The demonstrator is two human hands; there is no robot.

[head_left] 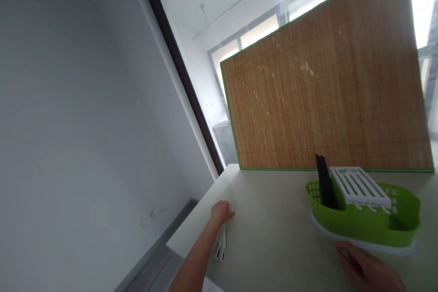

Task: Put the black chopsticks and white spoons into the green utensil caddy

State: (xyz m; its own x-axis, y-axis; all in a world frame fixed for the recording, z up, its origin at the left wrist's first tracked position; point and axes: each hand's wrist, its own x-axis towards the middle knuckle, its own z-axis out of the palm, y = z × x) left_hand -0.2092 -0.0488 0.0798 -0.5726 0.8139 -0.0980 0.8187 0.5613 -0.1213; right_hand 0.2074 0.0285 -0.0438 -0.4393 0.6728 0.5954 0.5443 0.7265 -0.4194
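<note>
At the left part of the table, my left hand (pixel 221 212) is closed around some white utensils (pixel 221 245). Their long slim handles stick out below it toward me, with dark marks at the ends, and the fingers cover most of their other ends. My right hand (pixel 367 268) rests by the front of a green cutlery holder (pixel 362 226), its fingers curled and nothing seen in them. Black chopsticks (pixel 325 185) lean in the holder's left compartment. A white slatted rack (pixel 361 187) with small hooks covers its middle, and a white base tray (pixel 342 238) lies beneath.
The white table (pixel 270 228) has its left edge near a grey wall (pixel 85 123). A bamboo mat (pixel 325 82) with green edging stands upright along the back, before a glass partition. A wall socket (pixel 154 211) is low on the left.
</note>
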